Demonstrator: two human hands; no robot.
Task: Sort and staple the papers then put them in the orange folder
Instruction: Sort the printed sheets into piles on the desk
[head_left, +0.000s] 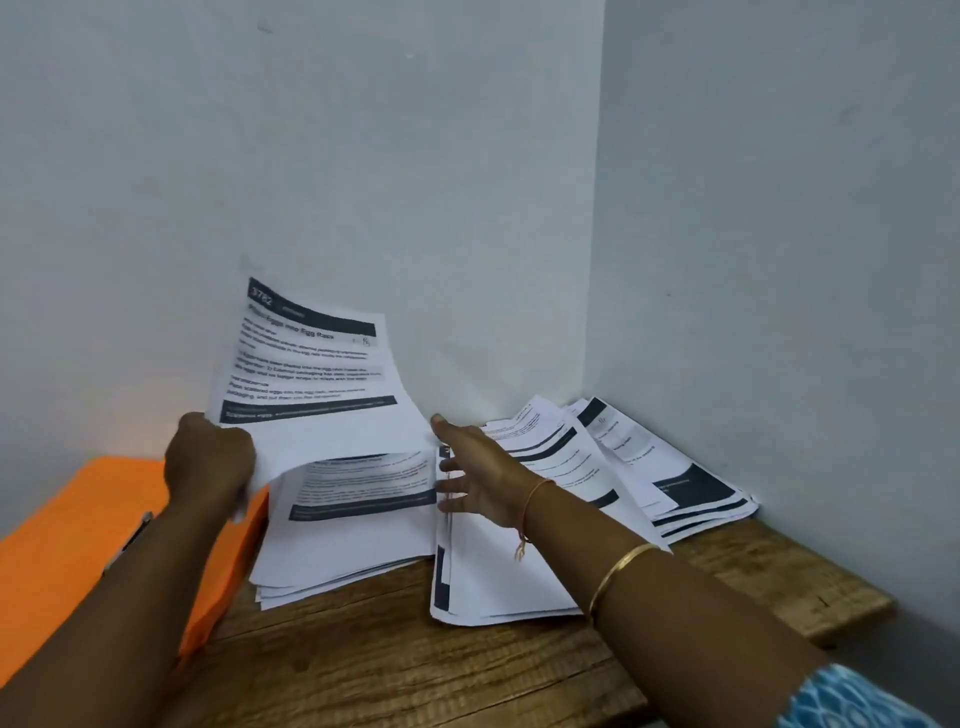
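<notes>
**Raised sheet stands at eleven o'clock from the free right hand**

The left hand (208, 462) pinches the raised sheet (311, 374) at its lower left corner, long axis near upright, leaning to the wall; below it lies the left pile (353, 519). The right hand (478, 478) has straight, spread fingers and holds nothing, over the middle pile (498, 582); touching or not, I cannot tell. The sheet's free corner is just beside its thumb. The corner pile (675, 467) lies at two o'clock from the right hand; the orange folder (67, 545) at nine o'clock of the left pile, likely unused as yet.
</notes>
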